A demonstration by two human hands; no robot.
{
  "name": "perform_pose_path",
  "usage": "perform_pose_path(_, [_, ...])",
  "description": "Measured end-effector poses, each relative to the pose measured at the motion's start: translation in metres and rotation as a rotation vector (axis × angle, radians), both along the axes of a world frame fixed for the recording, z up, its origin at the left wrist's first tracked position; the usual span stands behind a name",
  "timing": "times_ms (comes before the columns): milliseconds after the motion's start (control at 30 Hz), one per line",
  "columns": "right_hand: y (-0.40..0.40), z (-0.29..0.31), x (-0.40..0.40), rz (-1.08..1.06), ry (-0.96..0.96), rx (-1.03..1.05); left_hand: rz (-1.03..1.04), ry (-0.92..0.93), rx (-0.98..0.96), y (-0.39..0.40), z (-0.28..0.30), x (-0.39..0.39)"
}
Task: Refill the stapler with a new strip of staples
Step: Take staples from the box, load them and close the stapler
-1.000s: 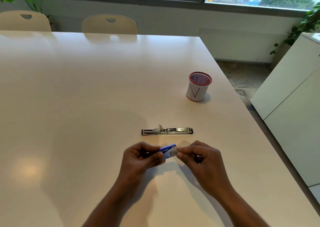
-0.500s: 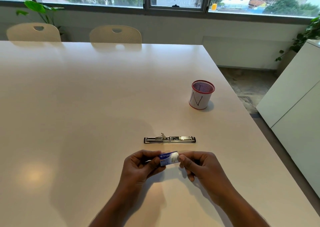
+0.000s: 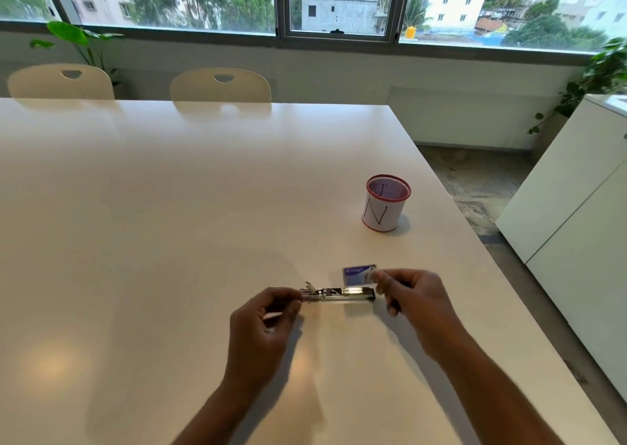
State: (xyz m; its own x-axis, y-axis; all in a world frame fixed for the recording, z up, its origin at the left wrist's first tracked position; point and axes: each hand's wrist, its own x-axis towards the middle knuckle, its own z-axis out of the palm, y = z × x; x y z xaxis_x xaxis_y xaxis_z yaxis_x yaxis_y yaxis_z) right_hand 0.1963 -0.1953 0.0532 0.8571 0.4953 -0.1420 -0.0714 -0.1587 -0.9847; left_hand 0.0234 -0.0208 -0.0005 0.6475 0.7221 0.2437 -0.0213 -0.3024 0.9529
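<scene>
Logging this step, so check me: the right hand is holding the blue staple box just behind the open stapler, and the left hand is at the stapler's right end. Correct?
Not quite. The head view shows the left hand at the open stapler's left end, not its right. The right hand does hold the blue staple box just behind the stapler.

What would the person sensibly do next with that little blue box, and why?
Probably put the box down and free the right hand. The stapler lies opened out on the table, the left hand at its end, seemingly pinching something thin.

glossy smooth white table point(image 3: 169, 224); shiny metal stapler point(image 3: 339, 293); printed card staple box point(image 3: 358, 274); wire-mesh cup point(image 3: 386, 203), paper-wrapped.
</scene>
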Motion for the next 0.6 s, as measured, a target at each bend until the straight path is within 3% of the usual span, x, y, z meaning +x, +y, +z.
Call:
perform_pose_path(100, [0.017,0.002,0.035,-0.072,0.022,-0.008,0.111,0.061,0.429,0.027,-0.006,0.008])
perform_pose_path(167, [0.035,0.002,0.055,-0.085,0.033,-0.025,0.109,0.155,0.584,0.044,-0.006,0.014])
perform_pose_path(333, [0.088,-0.014,0.078,-0.099,0.000,-0.086,-0.031,0.400,0.599,0.052,-0.009,0.021])
perform_pose_path(600, [0.136,-0.034,0.089,-0.236,-0.102,-0.204,-0.040,0.342,0.525,0.047,-0.007,0.016])
